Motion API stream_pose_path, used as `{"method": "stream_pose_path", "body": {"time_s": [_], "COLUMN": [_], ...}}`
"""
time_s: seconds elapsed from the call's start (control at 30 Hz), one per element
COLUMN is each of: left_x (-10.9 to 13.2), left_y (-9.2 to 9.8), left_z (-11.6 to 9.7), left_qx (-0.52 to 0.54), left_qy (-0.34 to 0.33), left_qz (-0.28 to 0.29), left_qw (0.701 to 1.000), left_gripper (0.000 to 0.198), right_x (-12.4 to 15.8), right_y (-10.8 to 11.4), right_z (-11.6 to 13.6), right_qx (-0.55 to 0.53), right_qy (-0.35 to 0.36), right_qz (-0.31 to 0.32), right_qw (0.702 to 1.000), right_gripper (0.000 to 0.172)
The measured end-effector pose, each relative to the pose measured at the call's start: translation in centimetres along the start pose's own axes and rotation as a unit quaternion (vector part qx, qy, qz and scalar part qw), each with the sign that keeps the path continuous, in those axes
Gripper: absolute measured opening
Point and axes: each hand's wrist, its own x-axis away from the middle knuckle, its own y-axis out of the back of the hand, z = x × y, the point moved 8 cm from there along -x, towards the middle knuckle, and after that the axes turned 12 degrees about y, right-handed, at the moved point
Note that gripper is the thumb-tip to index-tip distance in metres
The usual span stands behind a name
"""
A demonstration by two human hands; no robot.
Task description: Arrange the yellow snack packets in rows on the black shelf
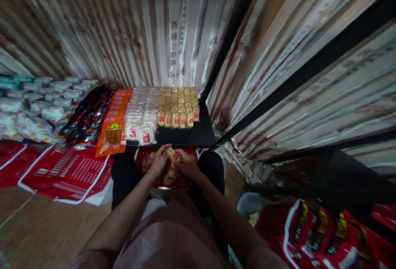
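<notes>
Two hands pinch one small yellow packet [172, 154] above a bowl.
The left hand [159, 161] has its fingers curled in, tips pressed to the packet's left end; the right hand [188, 165] grips the other end, fingers bent. The packet is just in front of the black table's [185, 138] near edge, over the red bowl [171, 187] of similar packets [170, 175].
</notes>
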Motion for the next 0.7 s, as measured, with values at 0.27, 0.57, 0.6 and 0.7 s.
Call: {"method": "stream_pose_path", "body": {"time_s": [0.27, 0.57, 0.6, 0.7], "left_x": [0.2, -2.3, -2.6, -3.3], "left_y": [-3.0, -9.8, -10.5, -12.1], "left_z": [-4.5, -7.8, -8.0, -8.3], "left_qx": [-0.117, -0.194, -0.201, -0.230], "left_qy": [-0.109, -0.168, -0.170, -0.174], "left_qz": [-0.052, -0.059, -0.056, -0.051], "left_qw": [0.986, 0.965, 0.963, 0.956], "left_gripper": [0.047, 0.056, 0.055, 0.049], "right_x": [0.0, -0.9, -1.1, -2.3], "right_y": [4.2, 9.5, 10.1, 11.5], "right_z": [1.3, -1.7, -2.1, -3.5], "right_qx": [0.048, 0.037, 0.041, 0.049], "right_qy": [0.018, -0.036, -0.042, -0.057], "right_qz": [-0.122, -0.284, -0.299, -0.331], "right_qw": [0.991, 0.958, 0.953, 0.941], "right_gripper": [0.032, 0.030, 0.031, 0.032]}}
